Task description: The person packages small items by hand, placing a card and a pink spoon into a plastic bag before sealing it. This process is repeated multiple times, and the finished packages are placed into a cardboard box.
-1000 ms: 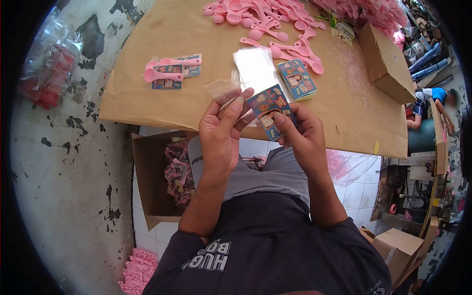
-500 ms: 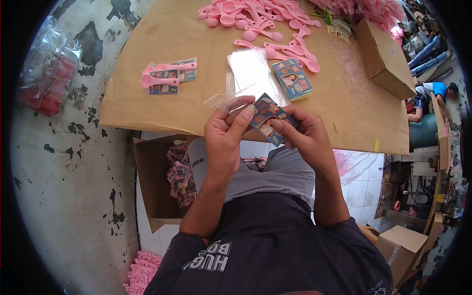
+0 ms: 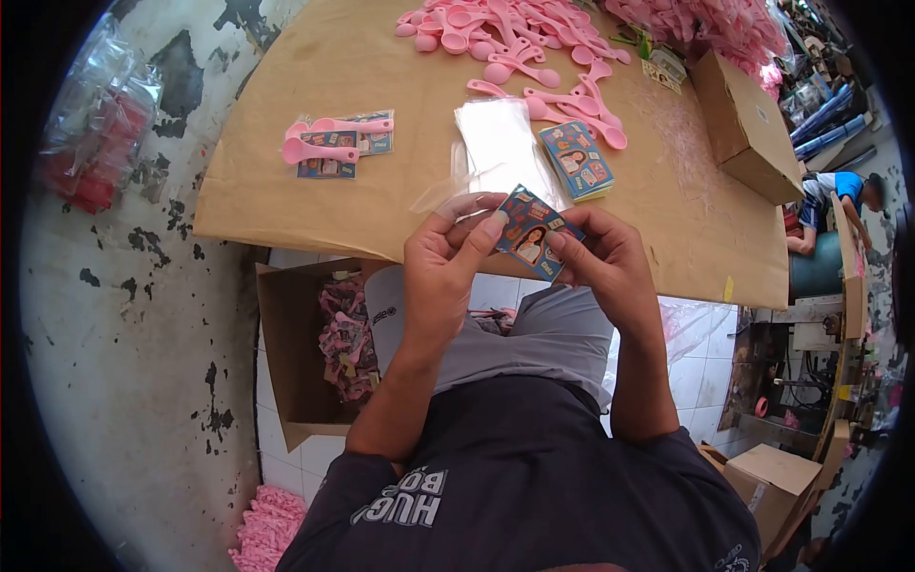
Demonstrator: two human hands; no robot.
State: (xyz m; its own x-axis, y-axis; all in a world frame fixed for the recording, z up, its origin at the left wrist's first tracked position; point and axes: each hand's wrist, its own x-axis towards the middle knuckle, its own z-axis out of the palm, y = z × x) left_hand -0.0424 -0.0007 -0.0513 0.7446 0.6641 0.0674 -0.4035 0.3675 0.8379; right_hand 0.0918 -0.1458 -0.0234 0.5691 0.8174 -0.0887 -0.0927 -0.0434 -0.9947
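Just past the table's near edge, both hands hold a blue printed card [image 3: 530, 240], tilted, with a picture on its face. My left hand [image 3: 440, 272] pinches its left corner, and a clear plastic bag [image 3: 434, 200] sticks out by those fingers. My right hand [image 3: 610, 262] grips the card's right side, thumb on top. Beyond the hands lie a pile of clear bags [image 3: 496, 143] and a stack of the same cards [image 3: 579, 164]. To the left, pink measuring spoons [image 3: 322, 152] rest on blue cards. Many more pink spoons [image 3: 515, 62] are heaped at the back.
The brown-covered table [image 3: 381, 210] has a cardboard box [image 3: 748, 124] at its right. Below, an open carton [image 3: 295, 362] contains pink packed pieces. Another person [image 3: 843, 195] bends at far right. A closed box [image 3: 772, 467] sits lower right; plastic packets [image 3: 105, 124] are by the wall.
The view has shifted slightly, so the table items appear a little lower and further right. Both hands keep hold of the card, which has turned slightly flatter toward the camera.
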